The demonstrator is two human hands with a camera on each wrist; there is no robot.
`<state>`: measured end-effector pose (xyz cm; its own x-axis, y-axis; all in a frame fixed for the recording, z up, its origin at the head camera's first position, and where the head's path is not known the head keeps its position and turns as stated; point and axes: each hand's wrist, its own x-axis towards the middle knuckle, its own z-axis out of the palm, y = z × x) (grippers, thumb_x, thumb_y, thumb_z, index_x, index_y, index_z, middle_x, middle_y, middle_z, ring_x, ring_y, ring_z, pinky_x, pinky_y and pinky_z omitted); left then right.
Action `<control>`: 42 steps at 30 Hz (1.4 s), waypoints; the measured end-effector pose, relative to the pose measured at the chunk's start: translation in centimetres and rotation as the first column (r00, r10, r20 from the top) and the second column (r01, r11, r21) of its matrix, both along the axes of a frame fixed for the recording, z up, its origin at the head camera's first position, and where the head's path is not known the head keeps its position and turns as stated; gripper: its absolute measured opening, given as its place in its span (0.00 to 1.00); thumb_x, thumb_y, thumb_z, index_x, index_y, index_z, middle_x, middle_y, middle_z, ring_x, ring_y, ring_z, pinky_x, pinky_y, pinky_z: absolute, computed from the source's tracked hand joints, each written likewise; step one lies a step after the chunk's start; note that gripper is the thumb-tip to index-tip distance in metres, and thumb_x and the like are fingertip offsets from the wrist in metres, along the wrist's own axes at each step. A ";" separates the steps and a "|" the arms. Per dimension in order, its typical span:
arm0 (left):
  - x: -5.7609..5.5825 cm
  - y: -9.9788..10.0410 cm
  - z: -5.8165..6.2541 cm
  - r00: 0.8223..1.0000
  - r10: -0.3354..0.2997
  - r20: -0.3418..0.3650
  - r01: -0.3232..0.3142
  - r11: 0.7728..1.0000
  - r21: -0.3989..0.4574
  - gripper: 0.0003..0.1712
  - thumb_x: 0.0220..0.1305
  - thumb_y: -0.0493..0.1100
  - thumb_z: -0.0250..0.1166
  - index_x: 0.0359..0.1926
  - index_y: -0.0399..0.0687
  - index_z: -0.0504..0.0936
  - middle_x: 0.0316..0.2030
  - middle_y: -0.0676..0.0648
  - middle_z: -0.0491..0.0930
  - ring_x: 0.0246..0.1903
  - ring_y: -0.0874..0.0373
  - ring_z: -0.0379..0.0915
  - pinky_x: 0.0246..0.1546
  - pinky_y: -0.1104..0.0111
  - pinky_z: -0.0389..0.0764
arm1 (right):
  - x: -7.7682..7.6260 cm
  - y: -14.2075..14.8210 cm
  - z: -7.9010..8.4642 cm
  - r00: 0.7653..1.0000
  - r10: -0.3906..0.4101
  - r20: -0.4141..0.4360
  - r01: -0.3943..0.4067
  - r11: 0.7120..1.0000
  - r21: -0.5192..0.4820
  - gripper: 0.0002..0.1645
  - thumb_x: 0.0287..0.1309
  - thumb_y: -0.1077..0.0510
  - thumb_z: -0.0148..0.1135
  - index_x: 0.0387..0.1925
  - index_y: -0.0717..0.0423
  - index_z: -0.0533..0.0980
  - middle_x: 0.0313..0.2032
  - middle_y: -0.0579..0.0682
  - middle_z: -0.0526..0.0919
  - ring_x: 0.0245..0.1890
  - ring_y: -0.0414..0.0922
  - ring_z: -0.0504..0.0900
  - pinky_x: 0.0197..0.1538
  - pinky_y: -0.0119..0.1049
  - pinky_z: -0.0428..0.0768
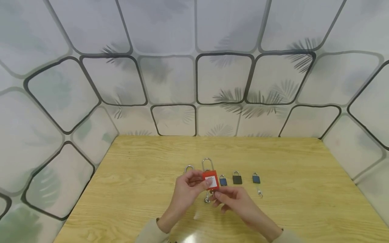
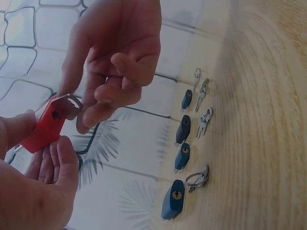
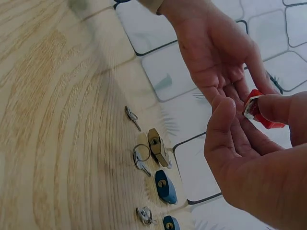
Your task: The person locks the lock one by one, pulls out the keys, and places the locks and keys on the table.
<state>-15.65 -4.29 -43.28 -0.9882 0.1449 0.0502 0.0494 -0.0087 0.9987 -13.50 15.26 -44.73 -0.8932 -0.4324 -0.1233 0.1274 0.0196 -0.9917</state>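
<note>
My left hand (image 1: 186,191) grips a red padlock (image 1: 214,185) by its body, thumb across the white label. Its tall steel shackle (image 1: 207,159) points up and away from me. From the right, my right hand (image 1: 240,203) pinches a silver key (image 2: 73,106) at the padlock's bottom end, where the keyhole (image 2: 55,115) shows in the left wrist view. In the right wrist view the thumb (image 3: 273,106) lies against the key, and the other fingers are loosely bent beneath. Part of the key is hidden by the thumb.
Beyond the hands, a row of smaller padlocks stands on the wooden table (image 1: 127,189): blue (image 1: 223,181), black (image 1: 237,179), another blue (image 1: 256,179), and a brass-coloured one (image 3: 158,147). Small keys (image 1: 259,192) lie nearer me. A patterned curtain (image 1: 173,79) encloses the table.
</note>
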 end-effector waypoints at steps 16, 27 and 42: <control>0.2 0.1 -0.3 1.000 0.018 0.020 -0.018 1.000 -0.010 0.16 0.53 0.40 0.74 0.41 0.36 0.82 0.37 0.38 0.85 0.36 0.56 0.81 0.37 0.72 0.82 | 0.5 -1.6 0.0 0.989 -0.131 -0.062 0.135 0.988 0.075 0.15 0.61 0.58 0.65 0.39 0.71 0.78 0.37 0.72 0.84 0.33 0.58 0.84 0.27 0.28 0.81; 0.2 0.1 -0.1 0.998 0.031 0.051 -0.030 1.000 -0.009 0.17 0.54 0.42 0.74 0.41 0.35 0.82 0.37 0.39 0.85 0.36 0.55 0.81 0.36 0.71 0.83 | 0.9 -2.2 -0.3 0.968 -0.104 -0.229 0.147 0.972 0.182 0.14 0.65 0.58 0.60 0.34 0.68 0.79 0.30 0.67 0.85 0.28 0.55 0.83 0.27 0.32 0.83; 0.3 0.4 0.0 0.995 0.048 0.085 -0.051 0.998 0.032 0.18 0.55 0.40 0.73 0.42 0.30 0.81 0.37 0.38 0.85 0.35 0.57 0.80 0.34 0.73 0.83 | 1.0 -2.3 0.0 0.965 -0.089 -0.246 0.134 0.976 0.170 0.14 0.64 0.59 0.62 0.30 0.70 0.79 0.24 0.61 0.84 0.21 0.43 0.78 0.25 0.25 0.79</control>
<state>-15.30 -3.92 -43.28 -0.9950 0.0954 -0.0296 -0.0337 -0.0423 0.9985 -12.53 12.99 -44.75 -0.9476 -0.3181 0.0284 -0.0974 0.2033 -0.9743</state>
